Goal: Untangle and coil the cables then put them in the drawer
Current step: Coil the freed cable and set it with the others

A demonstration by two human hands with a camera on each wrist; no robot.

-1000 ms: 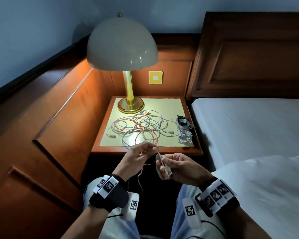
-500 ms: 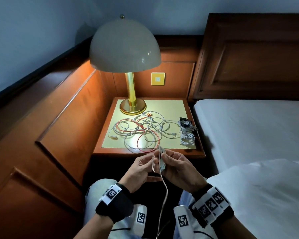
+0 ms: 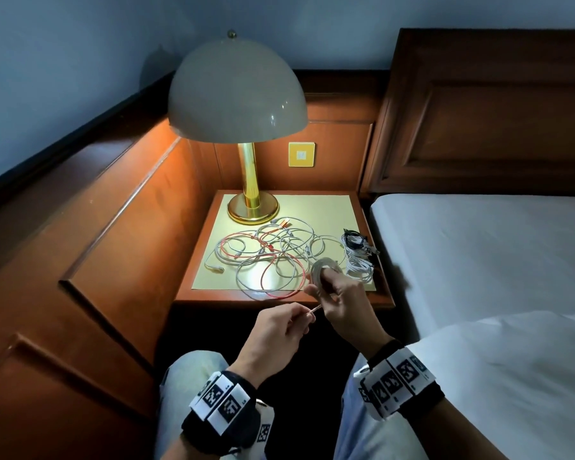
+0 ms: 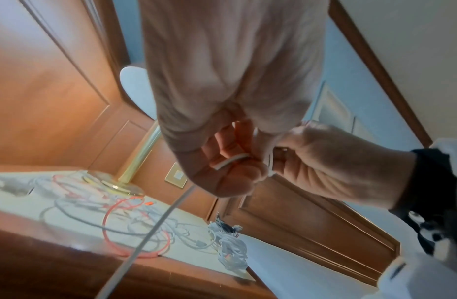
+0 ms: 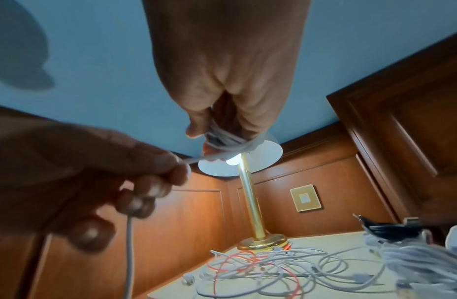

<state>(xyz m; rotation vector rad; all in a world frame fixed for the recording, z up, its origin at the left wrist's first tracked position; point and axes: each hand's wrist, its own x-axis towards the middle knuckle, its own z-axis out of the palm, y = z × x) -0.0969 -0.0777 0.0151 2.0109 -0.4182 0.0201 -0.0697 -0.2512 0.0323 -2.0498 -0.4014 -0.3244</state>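
Loops now ring the right hand (image 3: 337,293), fingers curled through the white cable (image 5: 223,148), up from a half-second ago; left hand (image 3: 279,330) pinches the tail, feeding slack.

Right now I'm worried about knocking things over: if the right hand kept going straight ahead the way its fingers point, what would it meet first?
Probably the bundle of coiled white cables at the wooden nightstand's right edge, just beyond the right hand, which holds a small white cable coil. Depth is unclear.
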